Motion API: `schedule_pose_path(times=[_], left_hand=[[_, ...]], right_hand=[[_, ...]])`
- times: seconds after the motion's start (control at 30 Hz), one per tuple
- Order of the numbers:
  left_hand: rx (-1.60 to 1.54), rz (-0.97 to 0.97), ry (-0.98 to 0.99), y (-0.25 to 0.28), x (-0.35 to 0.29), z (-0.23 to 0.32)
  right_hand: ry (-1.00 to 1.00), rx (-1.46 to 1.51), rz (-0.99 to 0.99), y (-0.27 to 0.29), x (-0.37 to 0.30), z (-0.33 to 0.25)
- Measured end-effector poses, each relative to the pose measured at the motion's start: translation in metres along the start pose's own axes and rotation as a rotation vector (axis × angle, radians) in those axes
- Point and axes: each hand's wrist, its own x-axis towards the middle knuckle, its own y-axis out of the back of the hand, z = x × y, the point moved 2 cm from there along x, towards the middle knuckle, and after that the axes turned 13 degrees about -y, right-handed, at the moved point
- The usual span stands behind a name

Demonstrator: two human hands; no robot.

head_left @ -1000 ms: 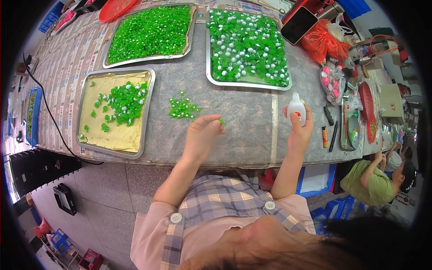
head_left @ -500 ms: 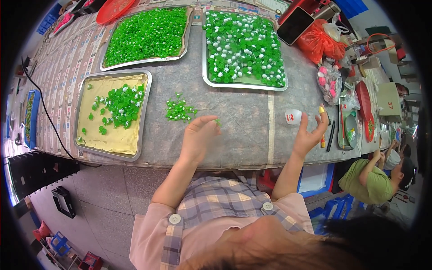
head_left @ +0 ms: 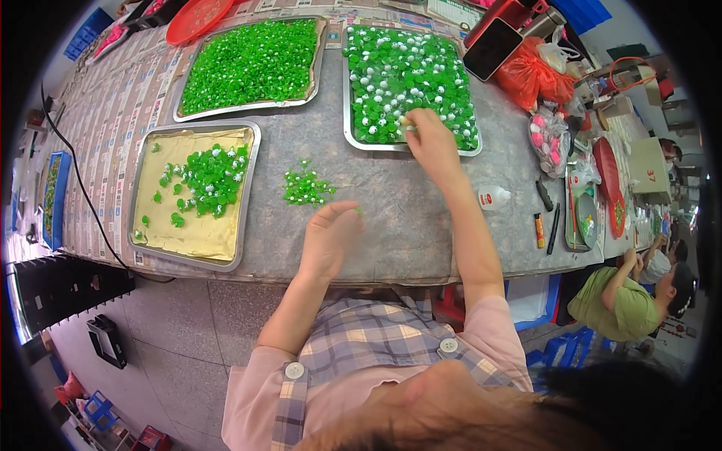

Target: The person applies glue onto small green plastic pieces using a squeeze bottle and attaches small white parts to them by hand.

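My left hand (head_left: 332, 239) is held over the table near its front edge, fingers pinched on a small green piece (head_left: 359, 211). Behind it lies a small pile of green pieces with white dots (head_left: 307, 186). My right hand (head_left: 435, 143) reaches over the near rim of a metal tray (head_left: 347, 113) full of green clover-like pieces with white balls (head_left: 387, 83). Its thumb and fingers are closed together, one tip covered in yellow, and whatever is between them is too small to make out. A white glue bottle (head_left: 494, 198) lies right of my right forearm.
At left a lined tray (head_left: 154, 233) holds a cluster of green-and-white pieces. Behind it another tray (head_left: 180, 116) is heaped with small green pieces. At right are a phone (head_left: 492, 49), red plastic bags (head_left: 530, 75), a glue stick (head_left: 539, 230) and a black pen (head_left: 553, 228). A person (head_left: 617, 301) sits beyond.
My right hand has moved from beside the glue bottle up and left to the full tray. The bottle now lies tipped on its side differently. My left hand keeps its pinch, barely moved.
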Motion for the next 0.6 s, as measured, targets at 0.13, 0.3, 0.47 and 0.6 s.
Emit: schedule_pose_path(times=[0.13,0.3,0.47,0.6], left_hand=[[0.012,-0.157,0.030,-0.001,0.002,-0.006],[0.026,-0.173,0.072,-0.015,0.003,-0.011],[-0.010,-0.136,0.059,-0.010,0.002,-0.012],[-0.022,-0.184,0.035,-0.010,0.002,-0.013]], right_hand=[[-0.224,0.827,-0.247,0.019,-0.043,-0.014],[-0.329,1.168,-0.431,0.004,-0.095,-0.037],[-0.320,1.108,-0.401,-0.007,-0.113,-0.030],[-0.451,1.223,-0.507,-0.009,-0.117,-0.024]])
